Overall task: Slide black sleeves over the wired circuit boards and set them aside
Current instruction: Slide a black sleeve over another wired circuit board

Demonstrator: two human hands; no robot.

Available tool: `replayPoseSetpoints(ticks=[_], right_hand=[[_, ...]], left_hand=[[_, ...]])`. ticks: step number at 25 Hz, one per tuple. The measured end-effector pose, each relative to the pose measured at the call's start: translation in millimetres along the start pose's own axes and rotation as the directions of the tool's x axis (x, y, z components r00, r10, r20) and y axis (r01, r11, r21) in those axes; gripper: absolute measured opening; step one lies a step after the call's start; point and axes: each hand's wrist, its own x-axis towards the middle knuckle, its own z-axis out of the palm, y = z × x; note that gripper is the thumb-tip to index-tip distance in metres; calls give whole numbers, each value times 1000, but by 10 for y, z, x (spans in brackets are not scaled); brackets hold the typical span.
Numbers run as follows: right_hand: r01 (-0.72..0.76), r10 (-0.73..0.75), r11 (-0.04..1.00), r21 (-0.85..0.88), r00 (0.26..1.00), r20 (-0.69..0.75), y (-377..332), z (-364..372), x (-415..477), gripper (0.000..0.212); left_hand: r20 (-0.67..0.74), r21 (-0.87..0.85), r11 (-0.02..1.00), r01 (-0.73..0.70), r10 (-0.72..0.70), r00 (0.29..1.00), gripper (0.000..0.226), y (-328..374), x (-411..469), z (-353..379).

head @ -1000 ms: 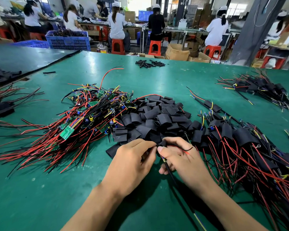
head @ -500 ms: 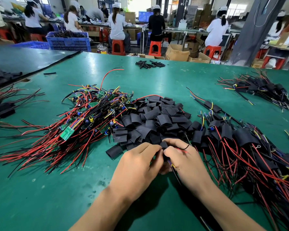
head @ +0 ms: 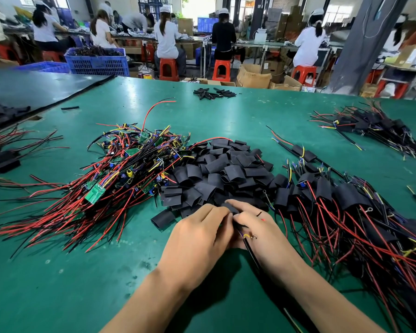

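Sleeving partly done.
One black sleeve (head: 231, 208) gripped by left hand (head: 197, 239) and right hand (head: 264, 236); sleeved pile (head: 346, 212) right, bare boards (head: 130, 169) left.

Your left hand (head: 199, 236) and right hand (head: 262, 233) meet near centre, fingers curled, both pinching one black sleeve (head: 229, 208); forearms converge.

Green table (head: 250, 111) carries everything. Directly beyond the left hand (head: 199, 236) and right hand (head: 262, 234): heap of loose black sleeves (head: 226, 169), near edge at the fingertips. One single sleeve (head: 163, 218) lies apart, just left of the left hand. Further left: pile of bare wired circuit boards (head: 120, 174), red and black leads fanned outward. Right of the right hand: pile of sleeved boards (head: 346, 212). Well beyond and right: second sleeved pile (head: 370, 126). Far ahead: small cluster of thin black tubes (head: 214, 93).
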Motion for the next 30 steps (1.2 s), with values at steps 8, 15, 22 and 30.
replayPoseSetpoints(ticks=[8, 15, 22, 30], right_hand=[[138, -137, 990, -15, 989, 63, -89, -27, -55, 37], [390, -386, 920, -44, 879, -279, -92, -80, -22, 52], [365, -366, 929, -63, 878, -308, -73, -104, -2, 43], [336, -335, 942, -2, 936, -109, -24, -97, 12, 29]], left_hand=[[189, -592, 583, 557, -571, 798, 11, -24, 71, -47], [531, -747, 152, 648, -451, 718, 26, 35, 102, -97], [652, -750, -133, 648, -308, 692, 43, -29, 125, -153], [538, -818, -148, 556, -540, 648, 33, -50, 168, -152]])
